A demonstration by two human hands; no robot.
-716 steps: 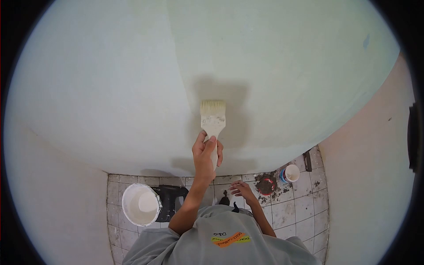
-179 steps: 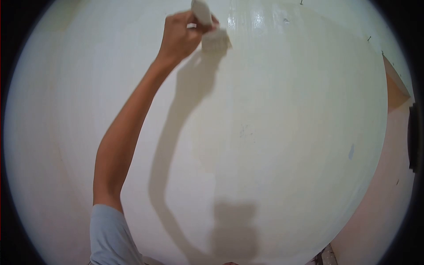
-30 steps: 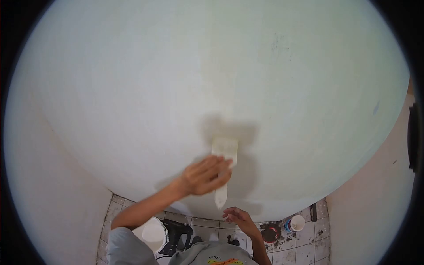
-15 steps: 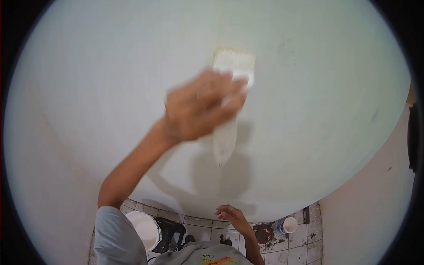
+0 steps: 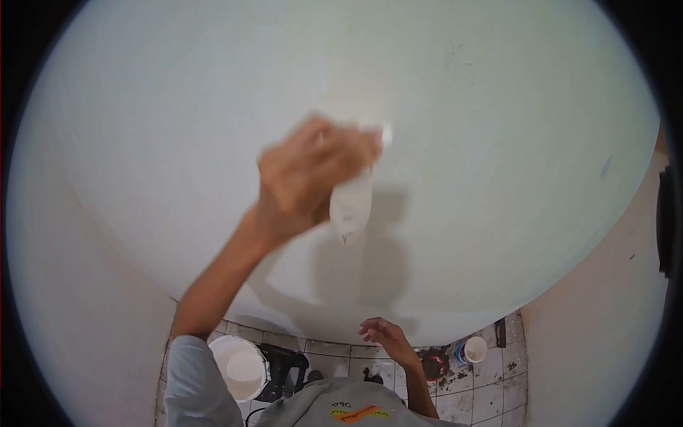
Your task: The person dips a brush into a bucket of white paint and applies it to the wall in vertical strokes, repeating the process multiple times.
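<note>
My left hand [image 5: 309, 171] is closed around a wide paintbrush [image 5: 351, 206], raised in front of a pale wall [image 5: 484, 178]. The brush's whitish handle points down below my fingers. A bit of its white upper part shows past my fingertips, while the bristles are mostly hidden or blurred. The wall is whiter on the left and faintly greenish on the right. Low in the view, my right hand [image 5: 390, 341] hangs near the foot of the wall, its fingers loosely apart and nothing in them.
On the tiled floor [image 5: 455, 406] at lower left stands a white bucket of pale paint [image 5: 240, 366] beside a black stool-like object [image 5: 281, 370]. At lower right are a small paint tub [image 5: 472, 350], a red-and-black round item [image 5: 432, 366] and dark stains. Side walls rise left and right.
My left hand has shifted slightly left, and the brush has tilted so its bristles show less. My right hand moved a little up and right in view, still loosely open.
</note>
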